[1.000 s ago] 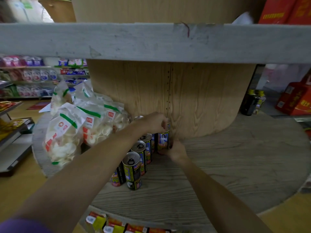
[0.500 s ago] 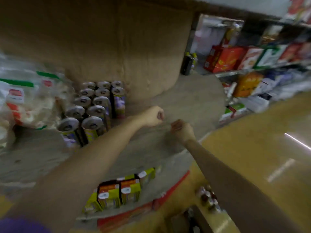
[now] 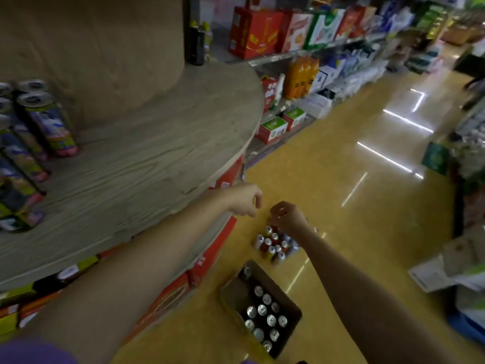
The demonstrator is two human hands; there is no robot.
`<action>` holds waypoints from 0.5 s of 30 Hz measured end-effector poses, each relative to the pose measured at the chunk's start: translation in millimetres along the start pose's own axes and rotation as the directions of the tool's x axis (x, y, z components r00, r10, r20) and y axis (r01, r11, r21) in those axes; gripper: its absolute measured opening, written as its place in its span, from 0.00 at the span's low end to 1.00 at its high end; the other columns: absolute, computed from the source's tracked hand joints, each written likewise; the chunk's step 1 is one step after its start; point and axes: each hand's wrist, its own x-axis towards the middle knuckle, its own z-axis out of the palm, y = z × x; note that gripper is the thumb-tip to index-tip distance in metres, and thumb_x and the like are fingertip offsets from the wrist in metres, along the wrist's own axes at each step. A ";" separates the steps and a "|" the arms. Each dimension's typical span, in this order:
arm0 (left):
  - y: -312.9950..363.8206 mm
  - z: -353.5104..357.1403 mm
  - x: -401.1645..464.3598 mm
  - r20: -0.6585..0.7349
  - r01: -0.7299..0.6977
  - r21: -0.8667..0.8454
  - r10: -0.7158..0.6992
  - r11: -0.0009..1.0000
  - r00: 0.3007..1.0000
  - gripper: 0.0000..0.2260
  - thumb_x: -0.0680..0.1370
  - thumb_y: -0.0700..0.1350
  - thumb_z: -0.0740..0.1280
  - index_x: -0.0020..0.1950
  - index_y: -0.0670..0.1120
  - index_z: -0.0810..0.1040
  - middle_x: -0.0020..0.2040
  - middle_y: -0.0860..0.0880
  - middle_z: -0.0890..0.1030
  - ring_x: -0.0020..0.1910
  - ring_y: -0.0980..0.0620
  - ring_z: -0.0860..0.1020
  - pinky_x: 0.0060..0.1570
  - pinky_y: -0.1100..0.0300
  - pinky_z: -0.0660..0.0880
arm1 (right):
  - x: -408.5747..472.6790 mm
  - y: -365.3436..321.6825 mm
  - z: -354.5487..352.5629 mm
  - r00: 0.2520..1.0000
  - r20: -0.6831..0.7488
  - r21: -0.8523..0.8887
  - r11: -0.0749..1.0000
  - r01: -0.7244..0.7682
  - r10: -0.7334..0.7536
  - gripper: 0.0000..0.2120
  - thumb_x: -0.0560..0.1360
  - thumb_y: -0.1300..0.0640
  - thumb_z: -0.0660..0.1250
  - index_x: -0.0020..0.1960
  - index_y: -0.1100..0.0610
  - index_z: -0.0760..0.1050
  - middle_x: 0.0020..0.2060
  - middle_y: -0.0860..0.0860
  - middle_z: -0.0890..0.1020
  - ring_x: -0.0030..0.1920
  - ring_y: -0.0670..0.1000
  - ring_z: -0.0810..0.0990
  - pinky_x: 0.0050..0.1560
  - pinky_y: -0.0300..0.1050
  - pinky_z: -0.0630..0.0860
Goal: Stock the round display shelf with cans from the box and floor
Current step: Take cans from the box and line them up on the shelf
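Head view: your left hand (image 3: 245, 199) and right hand (image 3: 288, 218) hang loosely curled, empty, above loose cans (image 3: 275, 244) on the floor. Cardboard box (image 3: 291, 306) nearby holds more cans. Stocked cans (image 3: 47, 119) stand on round shelf (image 3: 147, 158), far left.

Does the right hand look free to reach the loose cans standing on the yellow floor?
Probably yes. The right hand, holding nothing, hangs above the cluster of loose cans on the yellow floor, with nothing between them; the open cardboard box sits nearer the person.
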 end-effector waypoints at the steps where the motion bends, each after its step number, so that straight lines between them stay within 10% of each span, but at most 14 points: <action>1: 4.7 12.8 11.9 0.023 0.013 0.051 -0.015 0.999 1.000 0.09 0.73 0.44 0.73 0.52 0.47 0.80 0.45 0.46 0.82 0.41 0.47 0.82 0.40 0.54 0.79 | 1.8 16.6 0.4 1.000 -0.004 -0.027 1.000 -0.007 0.007 0.08 0.70 0.64 0.72 0.48 0.56 0.80 0.38 0.52 0.81 0.40 0.51 0.79 0.39 0.42 0.73; 4: 11.3 49.6 48.3 0.072 0.086 0.068 -0.091 0.994 0.993 0.09 0.73 0.44 0.73 0.53 0.47 0.80 0.46 0.47 0.80 0.44 0.46 0.81 0.43 0.54 0.79 | 16.1 72.5 1.0 0.997 0.071 -0.132 0.991 -0.010 0.020 0.10 0.77 0.55 0.66 0.55 0.59 0.79 0.50 0.53 0.81 0.51 0.54 0.79 0.42 0.43 0.70; 10: 30.2 124.8 112.0 0.056 0.267 -0.047 -0.265 0.962 0.963 0.09 0.74 0.43 0.70 0.53 0.44 0.80 0.48 0.47 0.80 0.46 0.48 0.78 0.45 0.55 0.76 | 41.8 158.3 -29.3 0.972 0.212 -0.089 0.992 -0.084 0.101 0.05 0.77 0.56 0.66 0.49 0.47 0.71 0.38 0.45 0.74 0.39 0.47 0.74 0.40 0.38 0.70; 15: 23.9 206.2 148.6 -0.024 0.440 -0.157 -0.449 0.884 0.893 0.04 0.71 0.42 0.66 0.37 0.50 0.74 0.44 0.49 0.77 0.43 0.47 0.76 0.41 0.53 0.74 | 73.2 233.6 -14.2 0.954 0.287 -0.116 0.992 -0.050 0.082 0.03 0.68 0.64 0.72 0.42 0.61 0.79 0.39 0.53 0.78 0.43 0.55 0.79 0.41 0.45 0.76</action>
